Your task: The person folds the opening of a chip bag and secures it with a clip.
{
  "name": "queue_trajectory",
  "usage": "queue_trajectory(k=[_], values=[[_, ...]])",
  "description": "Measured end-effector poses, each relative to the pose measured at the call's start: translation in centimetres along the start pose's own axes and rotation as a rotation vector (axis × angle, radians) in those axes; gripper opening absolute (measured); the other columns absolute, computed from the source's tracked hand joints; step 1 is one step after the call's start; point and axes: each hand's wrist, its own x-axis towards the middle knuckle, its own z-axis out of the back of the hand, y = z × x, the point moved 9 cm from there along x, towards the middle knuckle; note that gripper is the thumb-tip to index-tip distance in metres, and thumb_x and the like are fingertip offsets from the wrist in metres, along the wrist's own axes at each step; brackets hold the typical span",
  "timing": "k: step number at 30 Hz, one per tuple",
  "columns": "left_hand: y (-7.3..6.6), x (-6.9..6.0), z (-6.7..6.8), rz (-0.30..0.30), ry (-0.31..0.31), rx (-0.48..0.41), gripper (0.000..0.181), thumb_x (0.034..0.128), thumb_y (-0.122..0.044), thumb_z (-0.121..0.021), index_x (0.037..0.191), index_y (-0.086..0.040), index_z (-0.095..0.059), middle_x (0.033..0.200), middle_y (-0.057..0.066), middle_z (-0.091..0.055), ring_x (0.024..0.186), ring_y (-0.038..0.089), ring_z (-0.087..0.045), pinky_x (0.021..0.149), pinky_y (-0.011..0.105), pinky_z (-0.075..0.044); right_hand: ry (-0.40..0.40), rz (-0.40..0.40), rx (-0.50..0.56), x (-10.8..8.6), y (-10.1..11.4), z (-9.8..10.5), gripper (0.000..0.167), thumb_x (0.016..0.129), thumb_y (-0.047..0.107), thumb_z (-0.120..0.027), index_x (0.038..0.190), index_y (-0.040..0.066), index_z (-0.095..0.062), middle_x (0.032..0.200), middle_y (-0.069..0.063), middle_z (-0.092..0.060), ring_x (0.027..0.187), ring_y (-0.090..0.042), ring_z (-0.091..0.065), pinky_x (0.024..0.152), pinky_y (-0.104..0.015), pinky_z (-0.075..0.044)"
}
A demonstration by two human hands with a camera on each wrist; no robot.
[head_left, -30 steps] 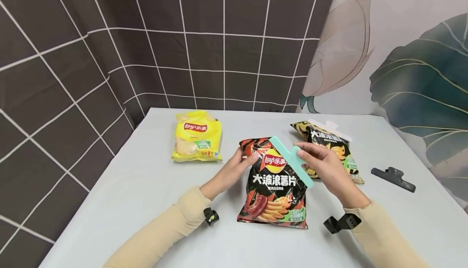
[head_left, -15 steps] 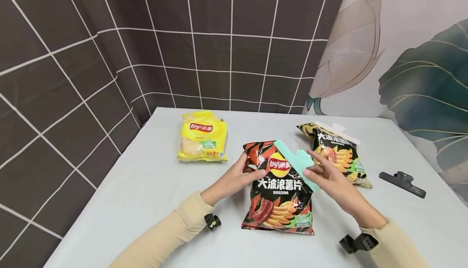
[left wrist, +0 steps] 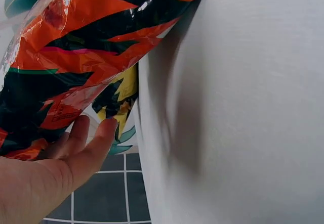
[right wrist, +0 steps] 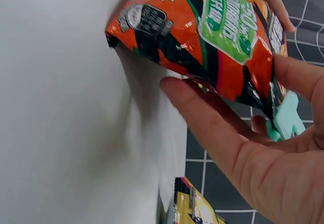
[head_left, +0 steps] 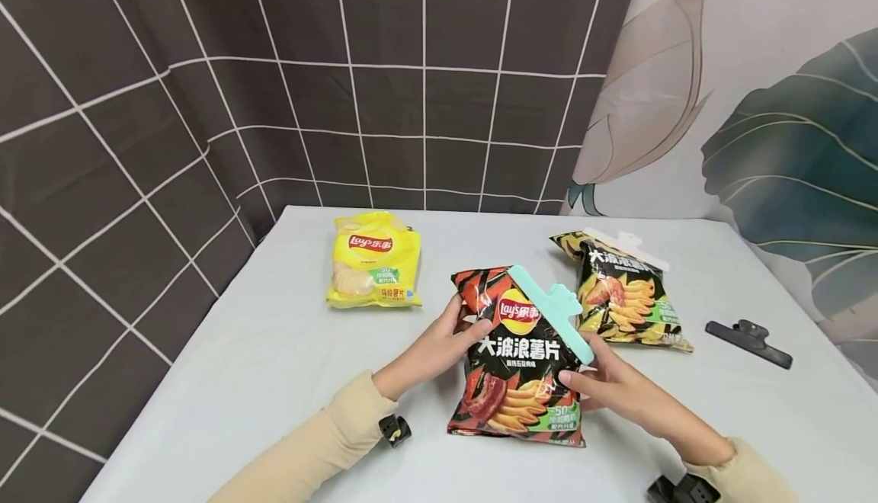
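The left hand [head_left: 439,347] is gripping the left edge of a red-and-black Lay's chip bag [head_left: 517,362], thumb in front, while the right hand [head_left: 624,392] is clasping its right edge below a turquoise bag clip [head_left: 557,311]. The bag is sitting between them over the white table [head_left: 274,366]. A yellow Lay's bag [head_left: 375,259] is lying behind, to the left; a white-clipped yellow-and-black chip bag [head_left: 626,297] and a black clip [head_left: 749,343] are lying to the right.

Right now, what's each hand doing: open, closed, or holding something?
Left hand: holding the red-and-black chip bag by its left side.
Right hand: holding that bag's right side, near the teal clip.
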Motion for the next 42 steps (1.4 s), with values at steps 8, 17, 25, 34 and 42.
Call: queue_trajectory(k=[8, 17, 25, 34, 42], values=[[0.3, -0.2, -1.1, 0.014, 0.073, -0.116, 0.060, 0.0992, -0.036, -0.049, 0.143, -0.016, -0.013, 0.145, 0.019, -0.041, 0.126, 0.029, -0.052, 0.100, 0.038, -0.048, -0.024, -0.035, -0.011, 0.3, -0.2, -0.3, 0.059, 0.103, 0.028, -0.044, 0.144, 0.004, -0.008, 0.138, -0.040, -0.034, 0.112, -0.041, -0.059, 0.074, -0.040, -0.058], [0.0, 0.4, -1.6, 0.030, 0.136, -0.105, 0.058, 0.0981, -0.032, -0.049, 0.142, -0.022, -0.013, 0.141, 0.010, -0.043, 0.127, 0.020, -0.048, 0.108, 0.036, -0.037, -0.123, -0.031, -0.048, 0.5, 0.7, 0.7, 0.053, 0.104, 0.028, -0.041, 0.141, 0.002, -0.014, 0.137, -0.039, -0.037, 0.117, -0.048, -0.054, 0.066, -0.038, -0.058], [-0.6, 1.2, -0.4, 0.037, 0.128, -0.014, 0.084, 0.0924, -0.039, -0.056, 0.153, -0.030, 0.003, 0.156, 0.008, -0.023, 0.144, 0.025, -0.024, 0.116, 0.048, -0.023, -0.159, 0.029, -0.068, 1.7, 2.3, 2.3, 0.057, 0.104, 0.031, -0.039, 0.145, 0.001, -0.012, 0.135, -0.038, -0.040, 0.115, -0.047, -0.055, 0.064, -0.040, -0.058], [-0.8, 2.9, 0.9, 0.025, 0.067, -0.067, 0.093, 0.0886, -0.030, -0.061, 0.153, -0.038, 0.006, 0.162, -0.008, -0.001, 0.149, 0.019, -0.005, 0.119, 0.050, -0.013, -0.185, 0.047, -0.074, 4.0, 3.4, 4.0, 0.057, 0.104, 0.036, -0.038, 0.144, 0.003, -0.015, 0.131, -0.038, -0.045, 0.100, -0.031, -0.066, 0.064, -0.041, -0.058], [-0.7, 4.3, 2.5, -0.028, -0.072, -0.084, 0.083, 0.0931, -0.028, -0.059, 0.150, -0.049, -0.002, 0.160, -0.017, -0.002, 0.149, 0.017, -0.006, 0.119, 0.049, -0.014, -0.252, -0.035, -0.059, 6.6, 3.1, 5.3, 0.061, 0.103, 0.044, -0.035, 0.148, 0.008, -0.015, 0.129, -0.033, -0.048, 0.082, -0.014, -0.065, 0.060, -0.035, -0.056]])
